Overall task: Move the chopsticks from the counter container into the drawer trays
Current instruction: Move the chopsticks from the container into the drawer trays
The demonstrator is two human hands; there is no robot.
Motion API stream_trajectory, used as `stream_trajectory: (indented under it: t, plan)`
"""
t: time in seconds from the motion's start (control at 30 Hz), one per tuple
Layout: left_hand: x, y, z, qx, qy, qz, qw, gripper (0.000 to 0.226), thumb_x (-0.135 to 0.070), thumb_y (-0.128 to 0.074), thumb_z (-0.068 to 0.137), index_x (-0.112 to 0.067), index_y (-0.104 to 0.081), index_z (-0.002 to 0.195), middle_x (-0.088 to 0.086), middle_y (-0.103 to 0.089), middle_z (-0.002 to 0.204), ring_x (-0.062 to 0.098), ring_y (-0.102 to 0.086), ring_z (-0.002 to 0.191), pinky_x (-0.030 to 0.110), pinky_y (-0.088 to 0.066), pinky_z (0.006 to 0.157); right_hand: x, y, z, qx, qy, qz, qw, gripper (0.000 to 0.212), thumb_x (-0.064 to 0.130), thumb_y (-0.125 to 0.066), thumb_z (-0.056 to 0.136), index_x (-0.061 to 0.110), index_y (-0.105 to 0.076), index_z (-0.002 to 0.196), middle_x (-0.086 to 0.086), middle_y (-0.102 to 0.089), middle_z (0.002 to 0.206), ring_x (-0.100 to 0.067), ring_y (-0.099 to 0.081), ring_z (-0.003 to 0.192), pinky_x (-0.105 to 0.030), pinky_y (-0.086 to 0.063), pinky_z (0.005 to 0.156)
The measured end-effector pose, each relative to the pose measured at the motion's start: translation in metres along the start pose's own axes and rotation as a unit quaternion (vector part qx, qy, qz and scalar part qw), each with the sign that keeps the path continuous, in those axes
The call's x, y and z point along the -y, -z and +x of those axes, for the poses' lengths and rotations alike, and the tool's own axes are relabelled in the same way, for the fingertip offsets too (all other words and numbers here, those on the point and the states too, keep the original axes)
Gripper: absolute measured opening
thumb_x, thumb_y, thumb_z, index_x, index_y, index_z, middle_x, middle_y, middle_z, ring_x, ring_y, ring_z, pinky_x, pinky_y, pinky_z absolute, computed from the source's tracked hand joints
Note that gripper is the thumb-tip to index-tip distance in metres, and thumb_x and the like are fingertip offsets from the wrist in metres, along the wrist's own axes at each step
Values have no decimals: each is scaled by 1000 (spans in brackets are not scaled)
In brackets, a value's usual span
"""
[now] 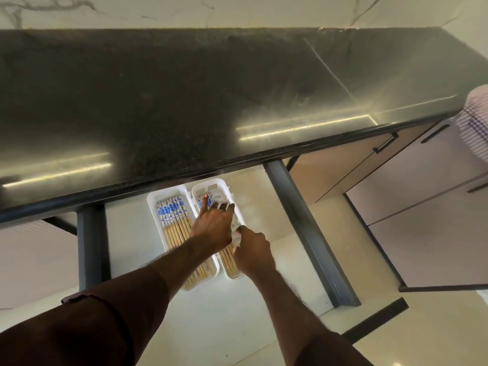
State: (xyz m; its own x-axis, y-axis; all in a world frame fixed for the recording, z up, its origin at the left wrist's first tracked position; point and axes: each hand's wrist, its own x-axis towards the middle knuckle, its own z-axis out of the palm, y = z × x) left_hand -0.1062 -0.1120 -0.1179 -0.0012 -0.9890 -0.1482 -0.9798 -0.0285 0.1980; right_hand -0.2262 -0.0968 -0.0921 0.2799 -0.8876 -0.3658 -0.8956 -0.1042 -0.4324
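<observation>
Two white trays lie side by side in the open drawer (126, 233) under the black counter (184, 101). The left tray (151, 204) holds a row of wooden chopsticks (173, 215) with blue-and-white tops. My left hand (214, 225) reaches over the right tray (211, 182), its index finger stretched onto the blue-topped chopsticks there. My right hand (250, 249) is at that tray's right rim, thumb on top and fingers curled round the edge. Wooden chopstick ends (228, 260) show between my hands; the rest of that tray is hidden.
Dark drawer rails (303, 220) run along both sides. A cabinet door (422, 233) stands open at the right. A pale ribbed object (475, 122) shows at the right edge of the frame, by the counter's end. Behind the counter rises a marbled wall.
</observation>
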Motion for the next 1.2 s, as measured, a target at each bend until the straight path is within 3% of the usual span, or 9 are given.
stream_trajectory:
  t: [0.13,0.37,0.53,0.8,0.93,1.03,1.2]
  plan:
    - [2,16,-17,-14,-14,-25,999,65,-36,-58,91,-15,-33,148,10,-43,151,30,-36,142,49,13,115,13,19,-15,-30,1,15,999,31,16,-60,90,12,-58,121,-7,-71,111,-28,-68,97,-31,-53,82]
    - [10,50,-65,-80,11,-100,992,54,-27,-61,90,-22,-43,140,5,-53,144,29,-51,131,43,5,110,44,49,-60,-64,21,37,997,38,19,-64,91,15,-57,127,-5,-70,117,-26,-67,104,-34,-52,91]
    - [14,85,-114,-102,55,-120,986,56,-33,-56,94,-26,-36,146,1,-40,154,27,-42,139,50,-1,116,69,64,-108,-105,58,58,991,40,21,-67,91,16,-57,129,-5,-68,123,-24,-67,107,-33,-52,92]
    - [9,149,-223,-170,82,-183,965,57,-32,-54,96,-22,-33,149,3,-34,156,24,-40,140,48,-3,119,111,80,-196,-164,119,77,976,41,25,-70,88,20,-58,127,-2,-68,123,-22,-67,105,-35,-55,87]
    - [30,178,-264,-219,94,-187,953,59,-29,-56,95,-20,-33,149,4,-34,156,21,-37,142,43,-3,119,146,86,-215,-188,162,98,964,35,21,-68,89,21,-61,123,-2,-69,119,-20,-67,103,-29,-54,81]
    - [56,199,-290,-238,110,-181,948,58,-29,-57,95,-20,-35,148,6,-38,154,21,-43,138,43,-8,120,184,80,-226,-188,203,112,955,32,16,-64,92,22,-61,123,-2,-69,117,-19,-64,106,-34,-56,88]
    - [113,224,-328,-252,149,-183,938,58,-27,-57,95,-19,-35,148,9,-45,150,28,-51,131,45,-12,119,254,57,-234,-160,261,126,943,26,13,-63,90,23,-66,114,2,-72,99,-19,-64,97,-34,-55,84]
